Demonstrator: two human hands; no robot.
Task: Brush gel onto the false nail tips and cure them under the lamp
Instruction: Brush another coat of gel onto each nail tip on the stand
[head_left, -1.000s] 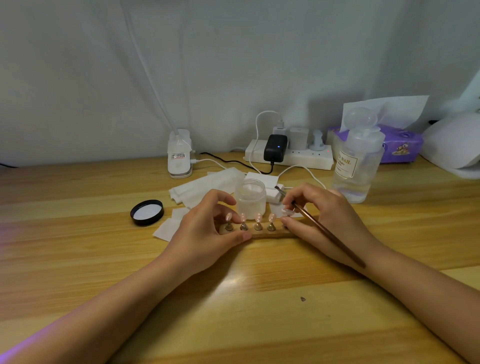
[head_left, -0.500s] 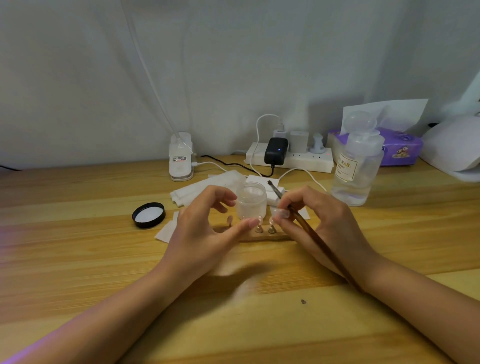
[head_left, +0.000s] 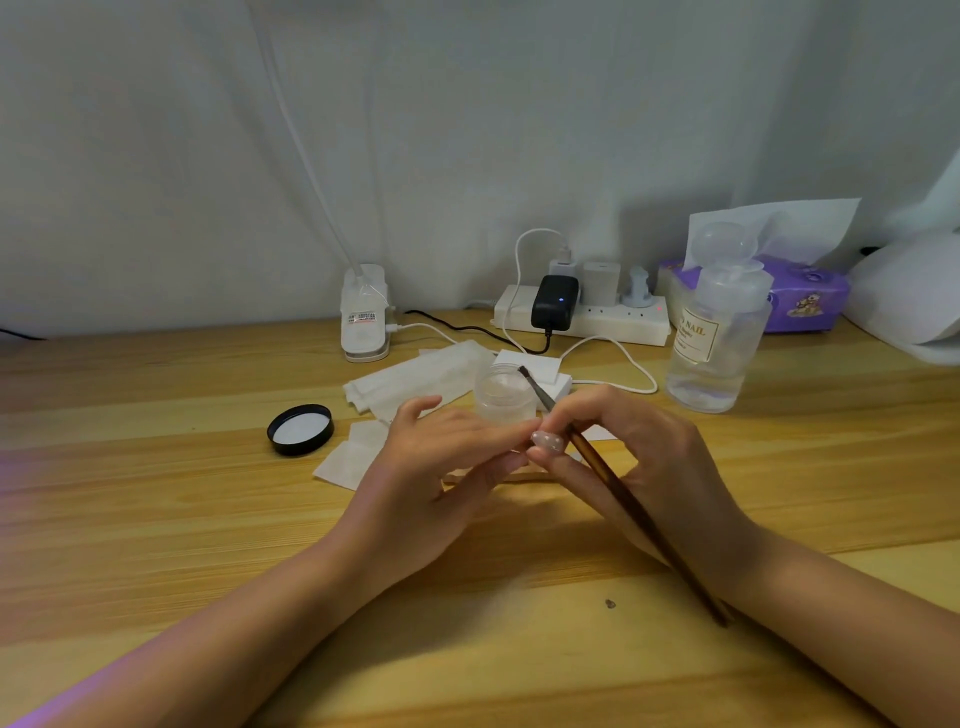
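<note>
Both hands (head_left: 550, 457) pinch one pale translucent false nail tip (head_left: 547, 441), right grip also clamping the brown brush (head_left: 623, 499); it could slip into the open gel jar (head_left: 505, 395) just behind.

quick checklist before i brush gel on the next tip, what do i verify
1. Brush in grip: ok, the right hand holds it, bristles up over the jar.
2. Gel jar open: ok, its black lid lies off to the left on the table.
3. Tip held steady: ok, fingertips of both hands meet on it; left hand pinches from the left.
4. Gel on bristles: cannot tell, the brush end is too small.
5. Holder with the other tips: cannot tell, the hands hide it.
6. Lamp within reach: cannot tell, only its edge shows at far right.
</note>
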